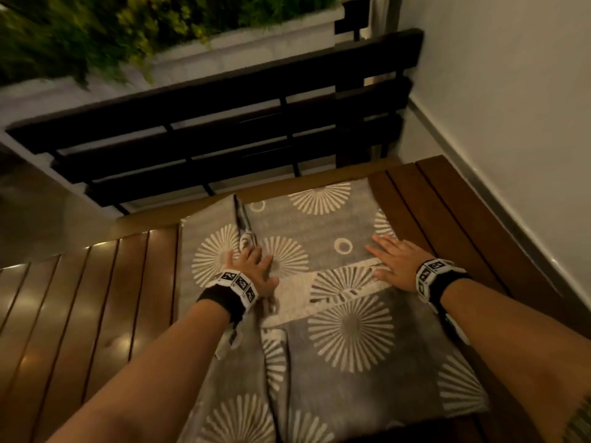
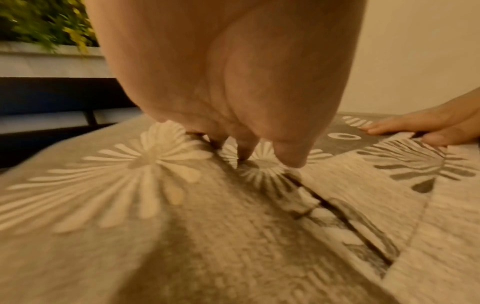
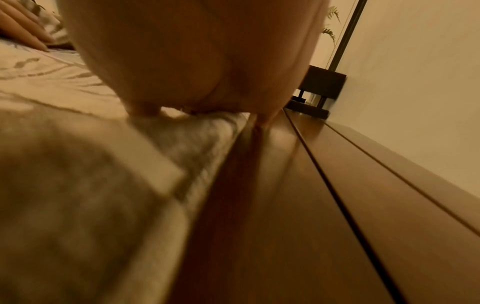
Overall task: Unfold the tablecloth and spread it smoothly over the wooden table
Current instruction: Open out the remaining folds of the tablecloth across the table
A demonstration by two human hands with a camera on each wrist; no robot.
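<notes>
The grey starburst-patterned tablecloth (image 1: 335, 282) lies part-folded on the slatted brown wooden table (image 1: 80, 298). The left hand (image 1: 252, 266) pinches a raised fold — fingers curled; the right hand (image 1: 396, 263) presses flat, fingers straight.

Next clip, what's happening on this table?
A person is laying a grey sunburst-patterned tablecloth on a slatted wooden table. It is still partly folded, covering only the middle strip, with bare slats on both sides. The left hand has its fingers curled into a bunched fold near the cloth's left side, while the right hand presses flat at the cloth's right edge. A dark slatted bench stands beyond the table.
</notes>
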